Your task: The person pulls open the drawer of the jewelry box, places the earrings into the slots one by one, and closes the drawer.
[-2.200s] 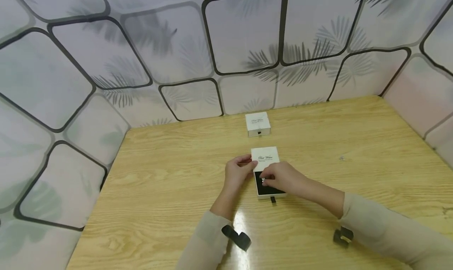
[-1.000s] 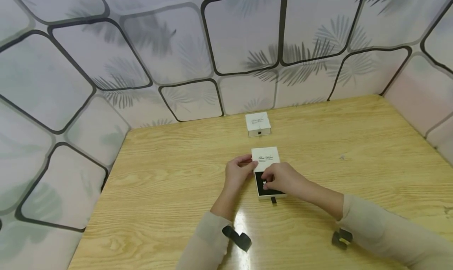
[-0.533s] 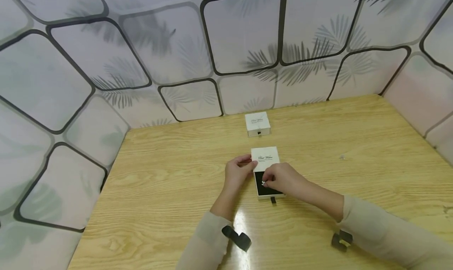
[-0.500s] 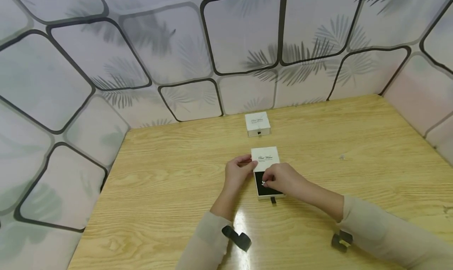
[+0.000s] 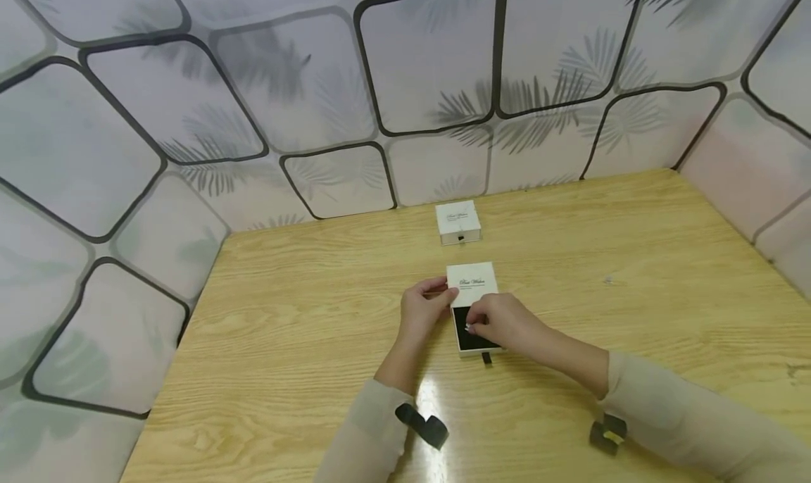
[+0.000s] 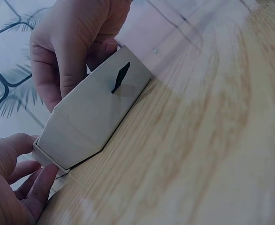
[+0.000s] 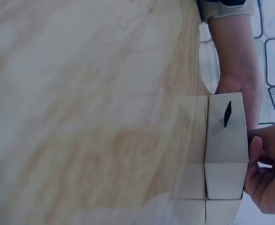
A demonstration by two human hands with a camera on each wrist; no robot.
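Note:
A white sliding gift box [image 5: 472, 275] with "Best Wishes" lettering lies on the wooden table, its drawer [image 5: 478, 351] pulled out toward me. Black padding lines the drawer, and a black ribbon tab [image 5: 486, 358] hangs from its front. My left hand [image 5: 419, 314] grips the sleeve at its left side, thumb on the top edge; in the left wrist view its fingers [image 6: 43, 180] pinch the corner. Over the drawer, my right hand [image 5: 510, 322] pinches a small shiny silver piece [image 5: 468, 327], mostly covered by the fingertips and too small to name. In the right wrist view, curled fingers [image 7: 263, 183] sit beside the drawer.
Behind stands a second, closed white box [image 5: 458, 220] of the same kind, near the back wall [image 5: 437, 166] of patterned fabric. A tiny shiny item [image 5: 608, 279] lies on the table [image 5: 304, 314] to the right. Dark straps [image 5: 421, 425] show at both sleeves.
My right fingers shift slightly over the drawer, and less of the silver piece shows between them now. My left hand keeps its hold on the box. The head view has drifted slightly.

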